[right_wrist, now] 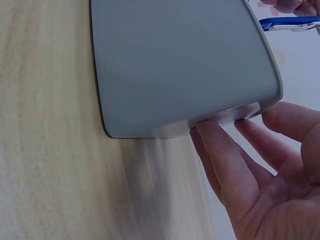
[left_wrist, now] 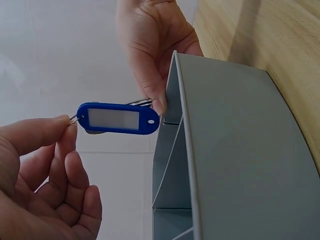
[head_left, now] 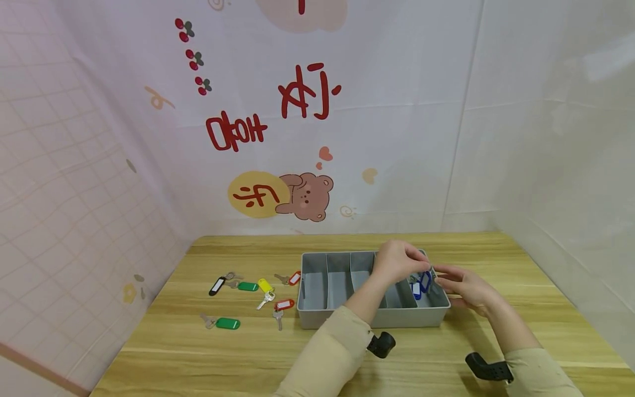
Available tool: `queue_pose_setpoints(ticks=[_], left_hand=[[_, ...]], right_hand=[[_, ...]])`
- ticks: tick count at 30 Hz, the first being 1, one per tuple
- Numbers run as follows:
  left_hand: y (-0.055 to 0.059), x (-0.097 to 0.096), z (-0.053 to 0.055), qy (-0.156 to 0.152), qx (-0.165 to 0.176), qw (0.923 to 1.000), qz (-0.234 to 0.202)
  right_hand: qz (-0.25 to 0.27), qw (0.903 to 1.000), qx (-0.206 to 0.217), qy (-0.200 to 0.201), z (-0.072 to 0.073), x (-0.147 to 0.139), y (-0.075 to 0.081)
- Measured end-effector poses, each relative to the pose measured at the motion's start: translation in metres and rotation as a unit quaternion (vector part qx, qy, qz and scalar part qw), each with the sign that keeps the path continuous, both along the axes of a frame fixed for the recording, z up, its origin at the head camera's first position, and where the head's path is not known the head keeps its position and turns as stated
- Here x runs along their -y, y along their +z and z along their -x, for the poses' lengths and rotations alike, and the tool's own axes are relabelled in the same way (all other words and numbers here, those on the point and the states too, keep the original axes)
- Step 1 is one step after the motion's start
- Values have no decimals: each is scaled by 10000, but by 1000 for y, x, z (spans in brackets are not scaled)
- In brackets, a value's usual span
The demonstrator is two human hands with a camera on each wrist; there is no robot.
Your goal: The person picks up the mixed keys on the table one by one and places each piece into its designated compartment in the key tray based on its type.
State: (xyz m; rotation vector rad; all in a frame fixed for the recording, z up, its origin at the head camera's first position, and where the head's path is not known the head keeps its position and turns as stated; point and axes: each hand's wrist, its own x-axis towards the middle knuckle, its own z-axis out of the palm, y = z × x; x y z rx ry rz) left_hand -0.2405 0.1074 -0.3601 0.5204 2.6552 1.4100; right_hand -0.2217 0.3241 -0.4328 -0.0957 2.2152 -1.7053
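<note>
The left hand (head_left: pixel 398 262) pinches the metal ring (left_wrist: pixel 74 119) of a blue key tag (left_wrist: pixel 114 118) over the grey divided tray's (head_left: pixel 412 318) rightmost compartment (head_left: pixel 437 300), while the right hand (head_left: pixel 468 288) rests loosely extended fingers (right_wrist: pixel 227 160) against its end wall (right_wrist: pixel 175 129), though whether it also touches the tag is unclear.

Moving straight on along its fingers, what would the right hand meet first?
The gray box, at its right end; the fingers of the right hand appear against it, though depth is unclear.
</note>
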Motion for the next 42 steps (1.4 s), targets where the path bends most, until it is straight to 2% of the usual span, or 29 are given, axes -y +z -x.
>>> queue_pose_setpoints(ticks=[14, 20, 32, 42], left_hand=[[-2, -7, 2, 231, 356, 9990, 117], [-1, -9, 1, 367, 517, 9977, 248], [-5, -11, 3, 579, 745, 9933, 668], [-6, -9, 3, 583, 772, 9943, 442]], right_hand=[[79, 10000, -28, 53, 1, -1, 0], [38, 10000, -35, 46, 1, 0, 0], [-30, 10000, -41, 71, 1, -1, -1], [-36, 10000, -33, 42, 1, 0, -1]])
